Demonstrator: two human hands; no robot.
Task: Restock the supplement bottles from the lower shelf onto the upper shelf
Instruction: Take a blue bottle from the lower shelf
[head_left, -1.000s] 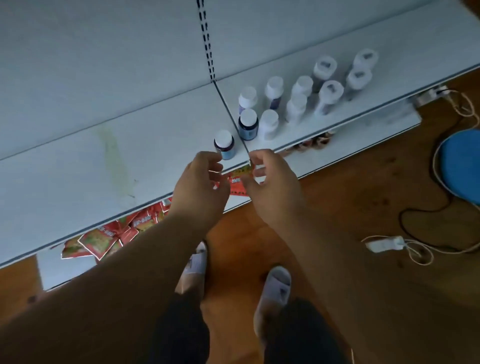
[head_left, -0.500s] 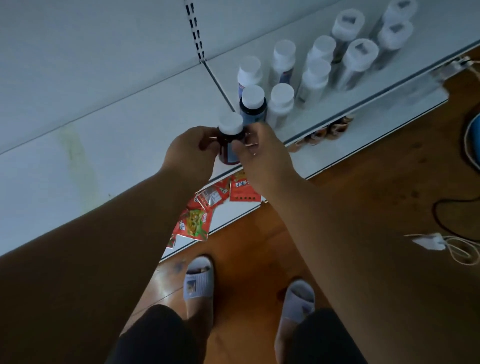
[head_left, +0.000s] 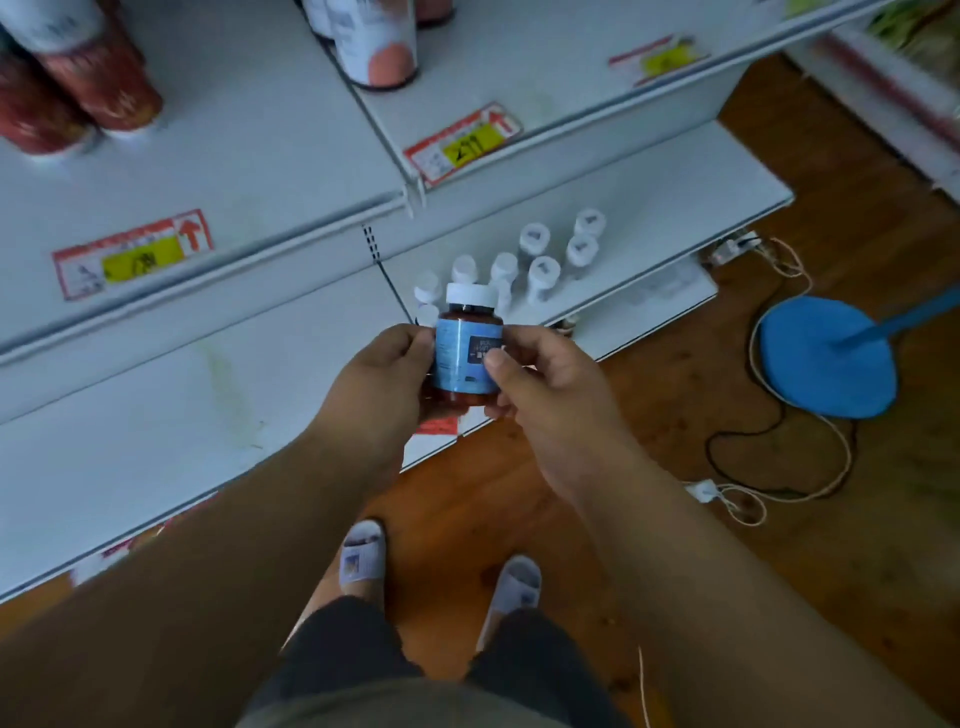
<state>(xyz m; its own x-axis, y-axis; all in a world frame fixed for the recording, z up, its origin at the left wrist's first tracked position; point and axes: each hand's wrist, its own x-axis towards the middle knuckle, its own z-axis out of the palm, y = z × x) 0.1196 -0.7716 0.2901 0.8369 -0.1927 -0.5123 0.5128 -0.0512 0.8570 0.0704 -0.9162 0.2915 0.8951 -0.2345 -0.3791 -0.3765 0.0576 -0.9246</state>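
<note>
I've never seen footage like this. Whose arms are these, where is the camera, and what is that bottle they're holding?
There is no machine here: a person wears a camera on the head, looking down, so you see their own arms and slippered feet. Both hands hold one supplement bottle with a white cap and blue label: the left hand grips its left side, the right hand pinches its right. Behind it, on the lower shelf, stand more white-capped bottles. Above is the upper shelf, with price tags on its edge and red cans on top. A blue round base and cables lie on the wooden floor.
</note>
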